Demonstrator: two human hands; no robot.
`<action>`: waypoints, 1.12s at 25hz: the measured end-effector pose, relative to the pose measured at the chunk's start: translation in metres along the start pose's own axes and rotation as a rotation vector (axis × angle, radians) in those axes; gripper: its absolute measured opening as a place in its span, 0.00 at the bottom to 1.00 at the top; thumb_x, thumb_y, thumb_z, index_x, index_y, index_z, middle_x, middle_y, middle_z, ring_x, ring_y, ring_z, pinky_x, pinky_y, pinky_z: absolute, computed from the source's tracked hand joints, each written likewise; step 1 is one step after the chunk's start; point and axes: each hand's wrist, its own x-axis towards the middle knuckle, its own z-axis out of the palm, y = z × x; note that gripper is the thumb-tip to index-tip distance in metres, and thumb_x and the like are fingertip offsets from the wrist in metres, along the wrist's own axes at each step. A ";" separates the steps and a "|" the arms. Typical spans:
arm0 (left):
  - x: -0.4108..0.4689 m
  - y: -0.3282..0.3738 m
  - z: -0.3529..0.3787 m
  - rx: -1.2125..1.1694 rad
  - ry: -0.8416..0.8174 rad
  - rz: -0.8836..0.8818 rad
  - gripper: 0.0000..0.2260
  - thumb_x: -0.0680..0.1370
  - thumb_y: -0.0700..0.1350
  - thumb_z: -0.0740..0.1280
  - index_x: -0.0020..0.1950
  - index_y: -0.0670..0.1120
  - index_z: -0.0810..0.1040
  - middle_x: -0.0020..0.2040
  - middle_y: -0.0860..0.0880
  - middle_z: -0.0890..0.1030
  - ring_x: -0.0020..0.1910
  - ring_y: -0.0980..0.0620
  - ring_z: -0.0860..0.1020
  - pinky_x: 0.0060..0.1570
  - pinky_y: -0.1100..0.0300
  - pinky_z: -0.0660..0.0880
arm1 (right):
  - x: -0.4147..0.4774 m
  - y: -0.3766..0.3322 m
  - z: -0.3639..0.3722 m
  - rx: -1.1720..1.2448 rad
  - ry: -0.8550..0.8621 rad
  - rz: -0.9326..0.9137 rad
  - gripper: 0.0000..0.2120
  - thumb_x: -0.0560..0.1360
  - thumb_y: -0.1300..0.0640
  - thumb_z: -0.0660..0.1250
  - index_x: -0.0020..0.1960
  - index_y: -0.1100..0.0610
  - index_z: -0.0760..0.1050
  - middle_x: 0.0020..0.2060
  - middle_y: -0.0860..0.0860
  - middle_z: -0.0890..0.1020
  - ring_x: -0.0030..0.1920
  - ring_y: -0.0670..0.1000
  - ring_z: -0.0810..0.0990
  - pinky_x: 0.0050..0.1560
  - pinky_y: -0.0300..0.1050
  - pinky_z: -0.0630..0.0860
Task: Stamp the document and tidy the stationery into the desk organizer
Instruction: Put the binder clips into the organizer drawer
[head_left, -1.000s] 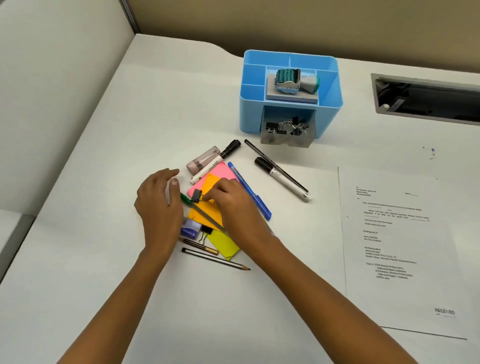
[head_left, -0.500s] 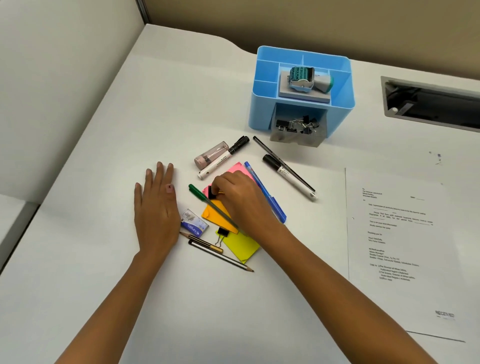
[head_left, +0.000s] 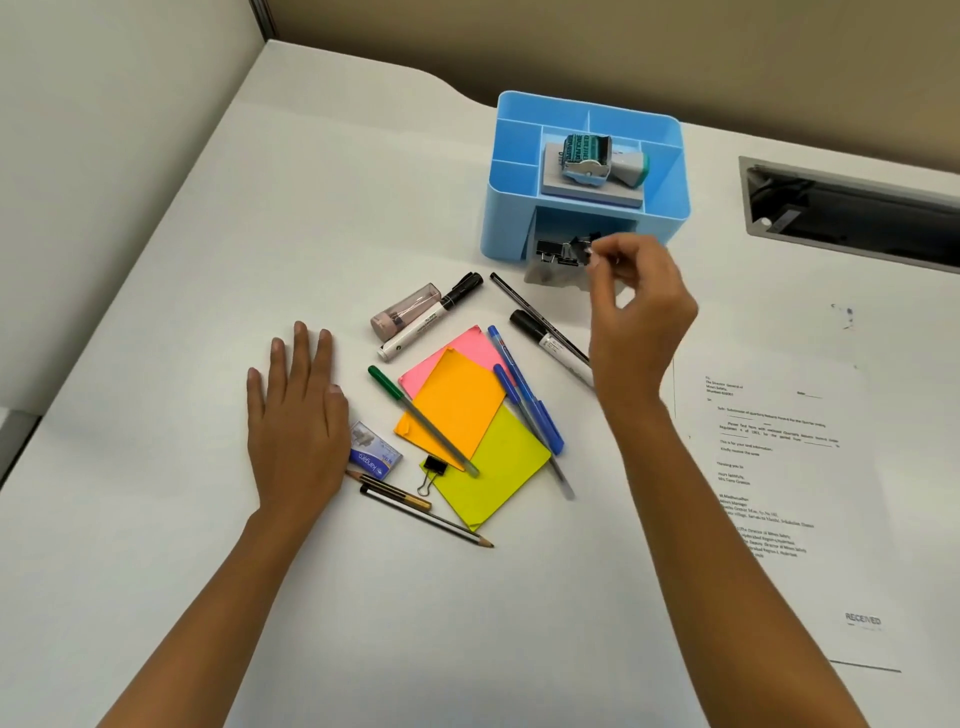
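The blue desk organizer stands at the back, with a stamp on an ink pad on top and binder clips in its open front drawer. My right hand hovers at that drawer, fingertips pinched on a small black binder clip. My left hand lies flat and empty on the desk. Pink, orange and yellow sticky notes, a green pen, blue pens, markers, pencils, a staple box and another binder clip lie between them. The document, stamped RECEIVED, lies at right.
A cable slot is cut into the desk at the back right. A partition wall runs along the left and the back. A pinkish sharpener case lies beside a white marker.
My right hand lifted a binder clip off the sticky notes and carried it up to the organizer's drawer. My left hand flattened onto the desk and stayed there.
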 end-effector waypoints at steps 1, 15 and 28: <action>0.000 0.000 0.000 0.003 -0.004 -0.006 0.25 0.79 0.46 0.45 0.77 0.48 0.53 0.78 0.49 0.51 0.77 0.48 0.50 0.75 0.47 0.47 | 0.009 0.003 0.000 -0.028 0.014 0.005 0.04 0.76 0.62 0.67 0.48 0.63 0.79 0.42 0.55 0.82 0.43 0.47 0.80 0.46 0.32 0.77; -0.020 -0.019 -0.006 -0.182 0.026 -0.032 0.20 0.82 0.46 0.50 0.75 0.48 0.59 0.77 0.49 0.58 0.76 0.51 0.52 0.75 0.52 0.47 | -0.081 -0.030 -0.002 0.030 -0.559 -0.193 0.07 0.74 0.67 0.67 0.50 0.60 0.80 0.46 0.54 0.81 0.47 0.51 0.78 0.47 0.42 0.76; -0.026 -0.022 -0.003 0.012 0.019 0.001 0.23 0.81 0.49 0.49 0.76 0.48 0.55 0.77 0.48 0.56 0.76 0.49 0.53 0.75 0.49 0.49 | -0.117 -0.018 -0.007 -0.073 -0.996 -0.598 0.08 0.75 0.63 0.68 0.54 0.59 0.80 0.51 0.56 0.81 0.53 0.56 0.77 0.49 0.47 0.78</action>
